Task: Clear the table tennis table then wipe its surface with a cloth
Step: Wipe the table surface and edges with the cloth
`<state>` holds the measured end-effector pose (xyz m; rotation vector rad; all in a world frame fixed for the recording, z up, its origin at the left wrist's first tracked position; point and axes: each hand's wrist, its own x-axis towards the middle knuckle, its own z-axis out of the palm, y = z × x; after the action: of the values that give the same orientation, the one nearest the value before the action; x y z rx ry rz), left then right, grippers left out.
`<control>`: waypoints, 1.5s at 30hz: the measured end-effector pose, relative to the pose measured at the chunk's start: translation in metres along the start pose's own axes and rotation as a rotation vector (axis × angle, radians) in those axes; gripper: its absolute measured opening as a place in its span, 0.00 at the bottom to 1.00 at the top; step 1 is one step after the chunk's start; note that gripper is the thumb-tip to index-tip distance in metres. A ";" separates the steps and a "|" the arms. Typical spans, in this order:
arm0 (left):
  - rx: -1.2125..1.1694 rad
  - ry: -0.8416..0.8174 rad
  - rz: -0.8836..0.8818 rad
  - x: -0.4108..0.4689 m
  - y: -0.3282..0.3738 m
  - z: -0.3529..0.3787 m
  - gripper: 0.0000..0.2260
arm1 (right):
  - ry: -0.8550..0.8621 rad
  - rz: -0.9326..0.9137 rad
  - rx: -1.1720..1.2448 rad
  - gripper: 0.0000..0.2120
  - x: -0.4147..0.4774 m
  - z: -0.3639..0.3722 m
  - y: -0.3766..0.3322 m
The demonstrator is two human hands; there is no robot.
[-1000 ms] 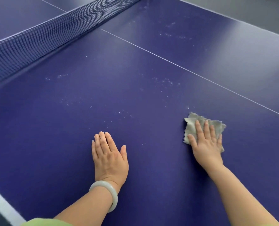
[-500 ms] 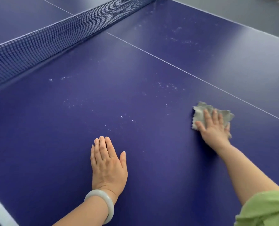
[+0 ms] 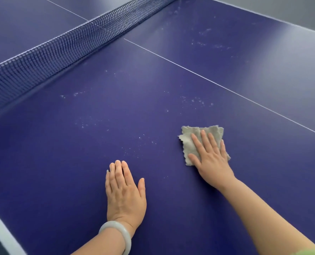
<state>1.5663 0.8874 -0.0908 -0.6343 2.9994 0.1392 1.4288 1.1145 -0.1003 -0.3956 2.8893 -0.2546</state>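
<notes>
Under your right grip [image 3: 212, 161], fingers flat, the grey cloth [image 3: 188, 142] is pressed onto the blue bench [image 3: 153, 85]; your left grip [image 3: 124, 192] rests palm-down, fingers straight, to its left.

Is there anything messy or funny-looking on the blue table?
Yes. Little white specks dot the table tennis table, ahead of the left hand and more past the white centre line near the net. They stand out on the dark blue. The grey cloth under the right hand has ragged edges.
</notes>
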 end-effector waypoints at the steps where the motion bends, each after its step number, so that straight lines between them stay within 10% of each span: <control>1: -0.002 -0.004 0.003 -0.001 0.000 0.001 0.33 | 0.015 0.124 -0.003 0.31 -0.005 -0.003 0.014; 5: -0.018 -0.002 0.018 0.000 -0.003 0.005 0.33 | 0.022 0.516 0.045 0.31 0.013 -0.010 0.001; 12: -0.081 -0.060 0.038 0.002 -0.005 0.005 0.33 | -0.062 0.038 0.037 0.30 0.016 0.003 -0.070; 19: -0.172 -0.187 0.049 0.002 -0.010 -0.006 0.32 | -0.016 0.632 0.107 0.30 -0.116 0.019 -0.057; 32: -0.223 -0.331 0.509 0.022 -0.093 -0.028 0.33 | -0.002 0.489 0.036 0.33 -0.084 0.039 -0.142; 38: -0.051 -0.174 0.480 0.055 -0.156 -0.039 0.37 | 0.046 0.836 0.116 0.32 -0.102 0.041 -0.161; 45: 0.034 -0.169 0.497 0.060 -0.167 -0.018 0.37 | 0.004 0.438 -0.003 0.34 -0.069 0.050 -0.217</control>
<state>1.5789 0.7092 -0.0902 0.1323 2.9158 0.1580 1.5586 0.9216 -0.0923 0.2398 2.8833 -0.1751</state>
